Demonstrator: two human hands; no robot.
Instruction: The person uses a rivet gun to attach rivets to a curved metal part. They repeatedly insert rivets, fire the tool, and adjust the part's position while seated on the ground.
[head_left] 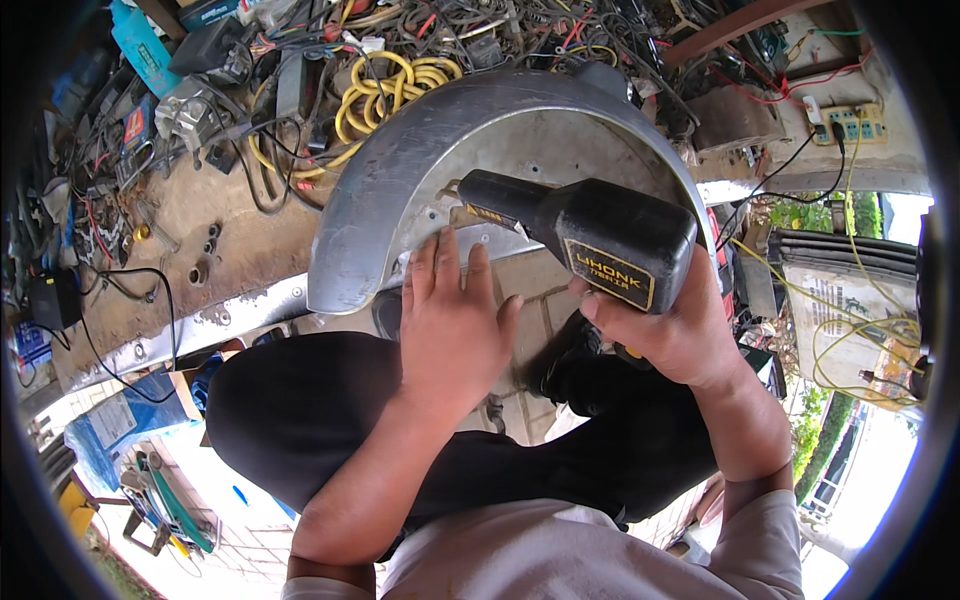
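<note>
A curved grey fender-like shell rests on the workbench edge, its arched rim rising at the back and its inner side facing me. My left hand lies against the shell's near inner edge, fingers stretched out and thumb apart, holding nothing. My right hand is wrapped round the handle of a black handheld power tool, whose bulky body hides most of the grip. The tool points left, and thin metal prongs at its nose sit close to the shell's inner face, just beyond my left fingertips. Contact there I cannot tell.
Tangled cables and electrical parts crowd the back of the bench, with a coiled yellow hose behind the shell. A teal bottle stands far left. A power strip with plugged cords is at right. My legs are under the bench edge.
</note>
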